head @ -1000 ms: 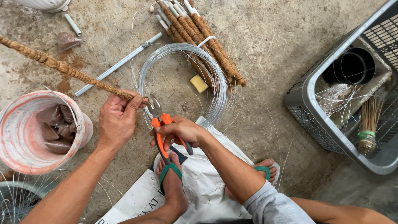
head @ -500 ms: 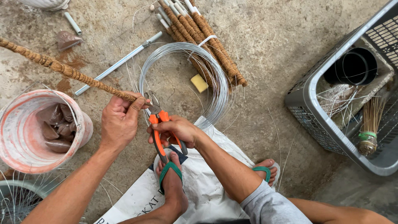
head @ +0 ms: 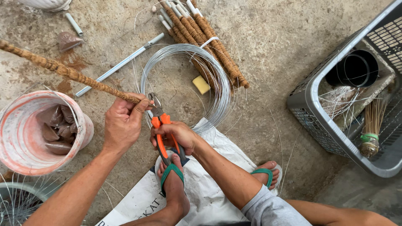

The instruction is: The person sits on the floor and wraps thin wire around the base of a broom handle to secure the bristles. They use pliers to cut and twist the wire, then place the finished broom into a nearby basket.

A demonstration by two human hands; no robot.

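My left hand (head: 124,122) grips the near end of a long pole wrapped in brown coir fibre (head: 63,71), which slants up to the far left. My right hand (head: 176,136) holds orange-handled pliers (head: 161,129); their jaws sit at the pole's end, right beside my left thumb. A coil of thin silver wire (head: 217,90) lies on the concrete floor just beyond both hands. A bundle of finished coir-wrapped poles (head: 205,39) lies across the coil's far side.
A pink-stained bucket (head: 25,146) with brown packets stands at left. A grey pipe (head: 119,65) and a yellow block (head: 201,84) lie near the coil. A grey plastic basket (head: 318,121) holds a black pot and a brush at right. My sandalled feet rest on a white sack (head: 209,188).
The hands, pliers and pole have held nearly still; the pliers shifted only slightly at the pole's end.
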